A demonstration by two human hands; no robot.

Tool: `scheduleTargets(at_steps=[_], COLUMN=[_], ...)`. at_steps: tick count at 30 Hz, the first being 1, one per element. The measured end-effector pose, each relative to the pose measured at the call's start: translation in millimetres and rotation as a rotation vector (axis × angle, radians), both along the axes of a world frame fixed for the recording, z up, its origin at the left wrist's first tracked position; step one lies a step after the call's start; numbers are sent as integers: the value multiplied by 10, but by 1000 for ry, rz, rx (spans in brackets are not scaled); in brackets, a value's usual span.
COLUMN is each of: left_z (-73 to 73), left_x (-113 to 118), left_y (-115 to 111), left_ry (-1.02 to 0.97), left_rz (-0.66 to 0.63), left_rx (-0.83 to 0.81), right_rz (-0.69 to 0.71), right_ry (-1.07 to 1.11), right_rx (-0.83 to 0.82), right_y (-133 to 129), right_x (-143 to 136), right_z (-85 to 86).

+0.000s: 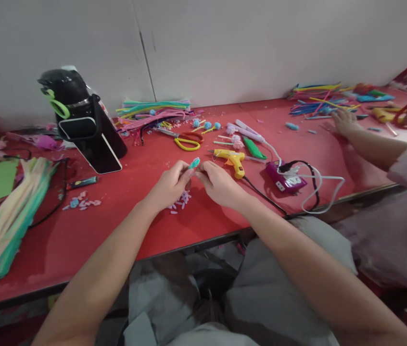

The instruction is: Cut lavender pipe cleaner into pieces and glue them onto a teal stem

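Near the table's middle, my left hand point(171, 186) pinches a small teal fuzzy piece point(194, 163) between thumb and fingers. My right hand point(220, 183) is beside it with its fingers closed at the lower side of that piece; whatever lies between those fingertips is too small to make out. Short lilac pieces point(181, 202) lie in a loose pile on the red table, just below my hands. Behind my right hand is a yellow glue gun point(233, 160). Scissors point(185, 141) with yellow and red handles lie beyond my hands.
A black bottle point(81, 115) stands at the left, near pale and teal pipe cleaners point(16, 216). A purple power strip point(286, 179) with cables lies right. A person's hand point(346, 122) rests farther right beside more pipe cleaners point(319, 103).
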State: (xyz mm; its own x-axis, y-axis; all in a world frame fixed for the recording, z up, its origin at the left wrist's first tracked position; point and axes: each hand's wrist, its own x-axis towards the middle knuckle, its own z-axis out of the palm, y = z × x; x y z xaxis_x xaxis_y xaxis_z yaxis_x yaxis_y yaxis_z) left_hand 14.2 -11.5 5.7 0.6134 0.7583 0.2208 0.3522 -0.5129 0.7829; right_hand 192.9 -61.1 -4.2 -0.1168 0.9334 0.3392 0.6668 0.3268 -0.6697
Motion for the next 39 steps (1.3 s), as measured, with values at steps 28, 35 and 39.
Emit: scheduleTargets(at_steps=[28, 35, 39], left_z=[32, 36, 2], left_x=[147, 36, -13], left_y=[-73, -13, 24], left_ry=[-335, -225, -161], left_rz=[-56, 48, 77], left_rx=[-288, 50, 183], right_rz=[162, -39, -85], right_ry=[430, 502, 499], right_rx=[-51, -4, 31], right_y=[-52, -97, -108], right_x=[12, 99, 176], right_z=[86, 168, 225])
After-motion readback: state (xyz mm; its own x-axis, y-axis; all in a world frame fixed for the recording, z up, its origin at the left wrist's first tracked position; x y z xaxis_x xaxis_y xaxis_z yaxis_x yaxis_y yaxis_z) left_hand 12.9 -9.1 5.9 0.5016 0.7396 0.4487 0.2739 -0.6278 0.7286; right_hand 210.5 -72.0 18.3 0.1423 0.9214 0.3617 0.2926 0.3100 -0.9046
